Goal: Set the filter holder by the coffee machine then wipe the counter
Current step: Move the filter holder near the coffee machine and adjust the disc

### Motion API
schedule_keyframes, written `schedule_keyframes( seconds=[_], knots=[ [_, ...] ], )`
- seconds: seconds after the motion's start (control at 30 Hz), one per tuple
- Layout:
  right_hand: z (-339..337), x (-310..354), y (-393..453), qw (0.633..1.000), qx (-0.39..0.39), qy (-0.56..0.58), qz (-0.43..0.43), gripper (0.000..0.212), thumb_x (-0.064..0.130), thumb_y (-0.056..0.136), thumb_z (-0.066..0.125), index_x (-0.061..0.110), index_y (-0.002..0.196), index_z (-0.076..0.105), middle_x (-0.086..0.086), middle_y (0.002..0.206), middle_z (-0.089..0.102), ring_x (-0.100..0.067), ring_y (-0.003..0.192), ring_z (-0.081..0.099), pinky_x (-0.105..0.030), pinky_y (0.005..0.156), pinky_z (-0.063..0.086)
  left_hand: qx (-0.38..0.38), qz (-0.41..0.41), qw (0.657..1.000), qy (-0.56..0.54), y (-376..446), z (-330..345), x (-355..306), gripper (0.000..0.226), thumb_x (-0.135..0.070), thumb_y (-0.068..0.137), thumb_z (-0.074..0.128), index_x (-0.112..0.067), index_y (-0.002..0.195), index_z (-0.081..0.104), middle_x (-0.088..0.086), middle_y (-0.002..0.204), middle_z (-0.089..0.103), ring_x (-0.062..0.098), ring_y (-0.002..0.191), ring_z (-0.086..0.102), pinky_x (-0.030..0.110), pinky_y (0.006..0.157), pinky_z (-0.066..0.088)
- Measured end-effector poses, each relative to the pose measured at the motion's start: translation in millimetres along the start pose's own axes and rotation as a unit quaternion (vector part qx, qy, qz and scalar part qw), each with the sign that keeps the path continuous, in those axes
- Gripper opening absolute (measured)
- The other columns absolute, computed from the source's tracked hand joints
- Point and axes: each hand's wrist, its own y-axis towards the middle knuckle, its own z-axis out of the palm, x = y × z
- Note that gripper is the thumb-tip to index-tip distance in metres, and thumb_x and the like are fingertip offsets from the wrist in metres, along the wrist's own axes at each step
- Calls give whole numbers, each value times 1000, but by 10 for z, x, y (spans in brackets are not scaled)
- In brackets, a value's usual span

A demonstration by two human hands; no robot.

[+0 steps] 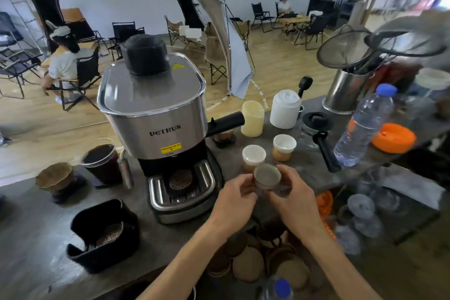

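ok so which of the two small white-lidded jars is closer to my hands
The left jar, just behind the hands; the other jar stands farther back and to the right.

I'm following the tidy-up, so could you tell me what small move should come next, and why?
Probably lower the filter holder onto the bare counter right of the coffee machine: both hands, left and right, hold it just above that spot.

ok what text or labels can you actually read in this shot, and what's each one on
"PETRUS": brand name on the steel front of the coffee machine.
Yellow sticker under the brand name: carries print and a digit, too small to read.
Yellow warning triangle on the machine's lid: a symbol, no legible words.
Water bottle on the right: no readable label.
Nothing else legible.
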Motion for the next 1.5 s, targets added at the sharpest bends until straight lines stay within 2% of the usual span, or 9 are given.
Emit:
schedule_keyframes(
  seconds=[0.2,0.47,0.6,0.73,0.83,1.03,1.2,1.37,1.5],
  knots=[
    [-32,-232,-21,999,-4,3,37,53,22,75,83,35,116,53,18,106,65,16,100,57,-1,79,42,24,-29,999,-2,54,210,76,48,11,86,51,-15,126,59,-6,116,68,3,113,62,26,105,46],
    [-52,-154,-104,998,-23,-18,64,65,23,76,80,27,132,48,10,127,56,-7,121,52,-32,103,45,30,-47,998,10,-121,88,31,52,4,93,52,-17,141,48,-7,135,58,2,122,55,16,103,43],
    [-41,218,-234,992,-103,48,50,40,15,87,67,30,123,56,14,118,59,0,113,54,-28,98,48,-71,-30,997,5,-427,-246,19,41,-3,95,54,-21,132,57,-11,125,63,-3,115,59,13,95,46],
    [280,616,-146,999,18,48,18,15,18,93,62,29,102,68,16,98,65,10,90,58,-4,75,45,-228,-53,972,26,-642,-691,7,33,-4,96,52,-22,122,61,-11,114,66,-2,105,61,4,80,44],
    [680,809,-13,995,101,2,-4,19,20,95,58,24,111,70,12,102,69,7,87,60,1,68,40,-271,-103,955,61,-638,-927,55,40,-8,94,50,-19,132,54,-4,123,59,11,112,57,21,90,44],
    [1134,1004,163,986,166,-9,14,36,13,95,51,13,129,63,-5,126,65,-16,116,60,-25,100,46,-257,-167,952,1,-518,-1094,233,54,-2,83,44,-12,136,52,3,129,61,17,120,56,27,95,43],
    [1107,956,79,991,126,42,35,30,13,95,55,15,123,66,0,115,69,-9,103,65,-9,83,44,-288,-159,943,-53,-678,-1049,215,55,5,84,44,-12,135,55,0,128,62,13,122,55,37,112,40],
    [1015,931,-145,977,115,158,81,24,6,90,60,15,109,72,3,89,72,-6,70,72,-28,67,59,-293,-112,948,-46,-1001,-919,148,56,20,86,39,-10,131,56,-2,125,63,7,120,57,19,106,39],
    [1027,989,-343,960,133,213,125,22,3,89,63,15,105,72,-3,89,72,-14,62,70,-23,56,53,-298,-87,949,-55,-1338,-983,47,61,24,86,39,-22,121,58,-14,118,64,-4,112,61,6,96,43]
  ],
)
